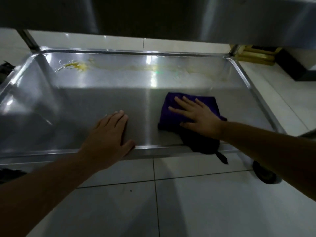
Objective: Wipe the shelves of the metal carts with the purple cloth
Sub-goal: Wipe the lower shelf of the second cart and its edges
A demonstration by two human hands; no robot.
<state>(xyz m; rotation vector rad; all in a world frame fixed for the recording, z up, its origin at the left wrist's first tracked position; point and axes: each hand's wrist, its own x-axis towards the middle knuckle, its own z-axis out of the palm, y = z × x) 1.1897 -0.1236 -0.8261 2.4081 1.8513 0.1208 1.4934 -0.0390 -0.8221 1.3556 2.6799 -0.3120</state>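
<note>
White floor tiles lay under the cart's shelf (95, 93); right hand (196, 115) pressed the purple cloth (172, 115) flat, grip open, left hand (109, 134) likewise open on the shelf.

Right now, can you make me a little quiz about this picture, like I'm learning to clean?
1. True or false: the right hand lies flat on the cloth.
2. Where is the yellow spill on the shelf? A) near the front edge B) near the back edge C) under the cloth
3. Fill in: the left hand rests on the shelf's front ____.

Key
1. True. Its fingers are spread straight over the cloth.
2. B. It lies at the back left, with a fainter smear running right.
3. Edge. The hand is open and holds nothing.
</note>
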